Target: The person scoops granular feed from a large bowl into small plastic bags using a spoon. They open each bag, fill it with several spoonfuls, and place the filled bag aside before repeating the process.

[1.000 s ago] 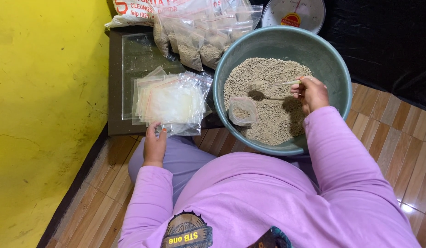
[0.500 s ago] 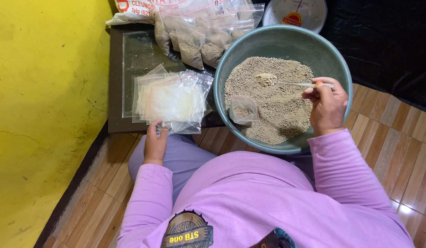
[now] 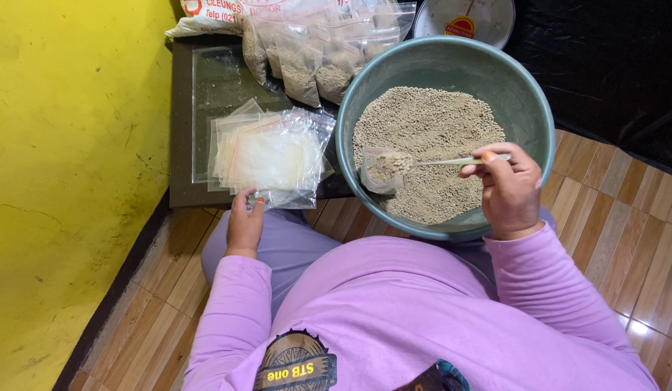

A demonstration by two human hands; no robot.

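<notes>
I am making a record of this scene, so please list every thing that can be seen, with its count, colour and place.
basin: one, grey-green, right of centre, holds the granules
granules: one heap, beige, inside the basin
scoop: one, clear with a pale handle, loaded, over the granules
empty bags: a stack, count unclear, clear, on the dark tray
filled bags: several, clear with beige contents, top centre
dark tray: one, left of the basin
scale dial: one, white, top edge
left hand: at the near edge of the empty bags
right hand: grips the scoop handle
</notes>
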